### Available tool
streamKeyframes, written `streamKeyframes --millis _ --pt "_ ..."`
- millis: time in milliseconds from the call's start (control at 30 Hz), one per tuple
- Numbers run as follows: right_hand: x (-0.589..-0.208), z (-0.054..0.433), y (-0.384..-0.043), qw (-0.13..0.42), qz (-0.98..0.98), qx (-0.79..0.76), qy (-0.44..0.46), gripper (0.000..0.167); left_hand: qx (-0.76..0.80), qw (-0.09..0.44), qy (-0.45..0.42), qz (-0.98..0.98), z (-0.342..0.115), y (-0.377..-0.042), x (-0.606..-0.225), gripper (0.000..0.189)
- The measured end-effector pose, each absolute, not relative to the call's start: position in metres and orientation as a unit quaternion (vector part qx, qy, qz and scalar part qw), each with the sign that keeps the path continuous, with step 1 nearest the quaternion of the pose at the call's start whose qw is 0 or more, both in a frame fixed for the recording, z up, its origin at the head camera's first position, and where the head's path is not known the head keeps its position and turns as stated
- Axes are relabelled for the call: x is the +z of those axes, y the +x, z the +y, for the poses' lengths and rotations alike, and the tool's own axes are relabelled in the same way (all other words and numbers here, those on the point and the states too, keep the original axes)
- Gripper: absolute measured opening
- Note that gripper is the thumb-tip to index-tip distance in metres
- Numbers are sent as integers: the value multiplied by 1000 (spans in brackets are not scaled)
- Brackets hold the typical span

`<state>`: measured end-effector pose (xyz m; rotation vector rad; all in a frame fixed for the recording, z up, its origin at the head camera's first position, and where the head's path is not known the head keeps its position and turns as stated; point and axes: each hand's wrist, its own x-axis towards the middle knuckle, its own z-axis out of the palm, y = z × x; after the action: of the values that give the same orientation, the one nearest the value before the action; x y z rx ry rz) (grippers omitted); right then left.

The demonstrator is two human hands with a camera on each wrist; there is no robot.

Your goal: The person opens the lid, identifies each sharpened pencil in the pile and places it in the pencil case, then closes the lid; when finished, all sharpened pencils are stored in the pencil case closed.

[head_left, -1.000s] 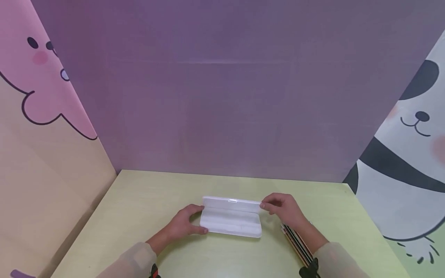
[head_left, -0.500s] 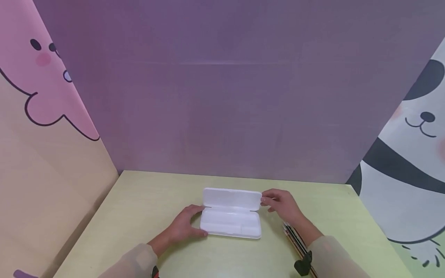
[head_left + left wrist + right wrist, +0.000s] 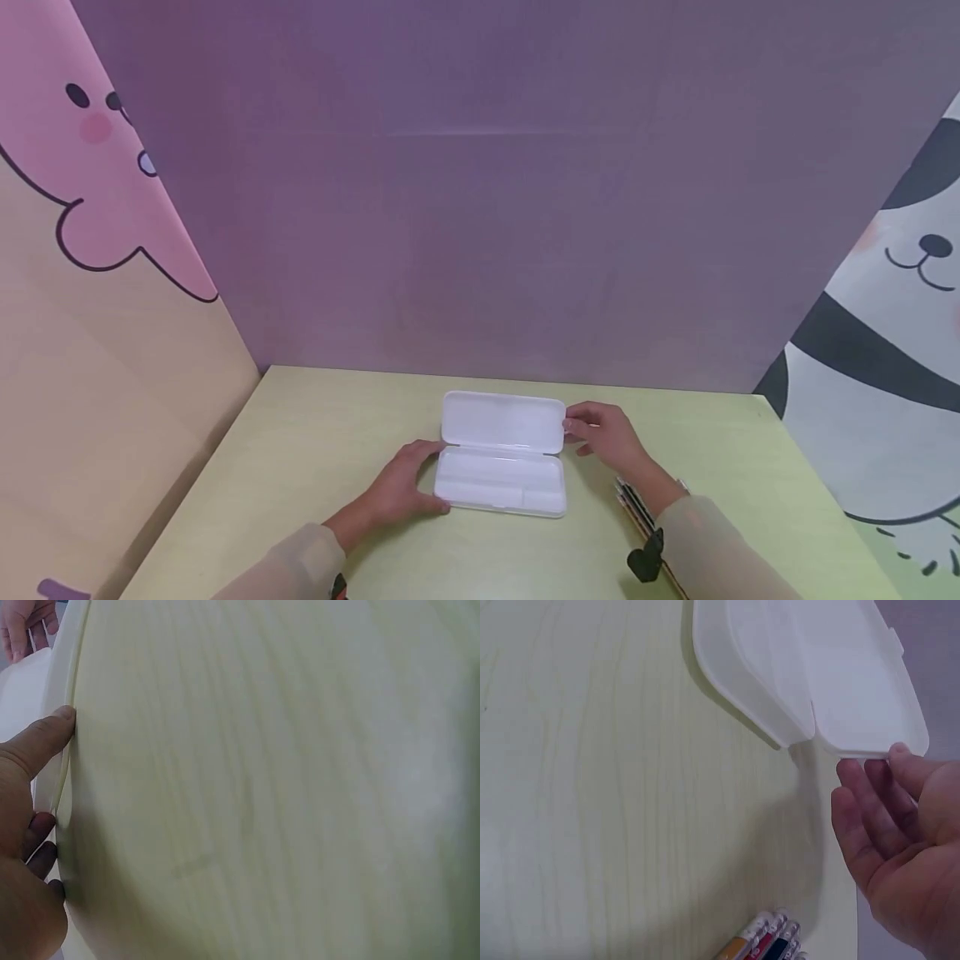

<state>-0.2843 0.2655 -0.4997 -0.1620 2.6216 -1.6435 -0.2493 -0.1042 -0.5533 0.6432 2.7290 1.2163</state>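
Note:
A white plastic pencil case lies unfolded on the table, its inside bare except for a small divider towards the right. My left hand grips its left end, thumb at the front edge and fingers at the back corner. The lid is tilted back on its hinge. At the lid's right edge my right hand pinches the rim between thumb and fingertips, as the right wrist view confirms. Several pens with clear ends lie in a bunch below that hand, partly hidden by the right forearm in the head view.
The pale wooden table meets a purple wall panel at the back. Side panels bear a pink cartoon figure on the left and a panda on the right. A dark heart-shaped piece sits by the right cuff.
The lid has swung up and back from partly raised to wide, with my right hand moving along with it. My left hand has stayed on the case's left end.

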Motion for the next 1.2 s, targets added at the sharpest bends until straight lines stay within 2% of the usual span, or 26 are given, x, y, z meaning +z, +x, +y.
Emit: streamKeyframes --millis 367,933,1200 --pt "-501 260 -287 16 882 -469 36 23 356 27 215 909 -101 -248 -549 91" --pt "-503 263 -289 21 884 -466 37 24 354 27 223 908 -98 -246 -547 92" --pt "-497 262 -282 20 883 -469 8 20 348 49 227 908 -105 -246 -547 96"
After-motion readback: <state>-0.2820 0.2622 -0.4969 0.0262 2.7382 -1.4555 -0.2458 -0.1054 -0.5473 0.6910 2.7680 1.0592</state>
